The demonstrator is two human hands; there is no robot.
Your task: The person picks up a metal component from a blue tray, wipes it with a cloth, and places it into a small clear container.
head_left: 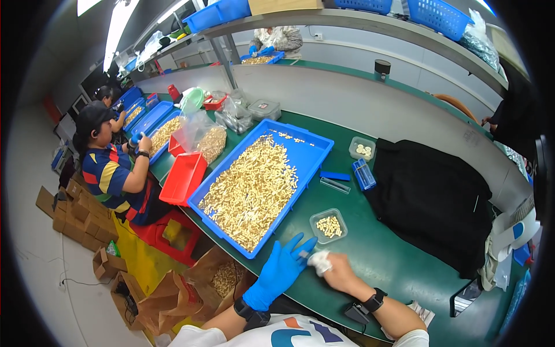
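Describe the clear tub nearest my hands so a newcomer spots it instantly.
On the green table, find the big blue tray. Right of its near end sits the small clear tub; unlike the farther tub with whitish pieces, it holds gold-coloured pieces.

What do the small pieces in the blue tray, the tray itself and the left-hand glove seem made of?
Small pieces: probably metal, perhaps brass, from their shiny gold colour. Blue tray: likely plastic, smooth, with a moulded-looking rim. Glove: thin, rubbery, possibly nitrile, hugging the fingers.
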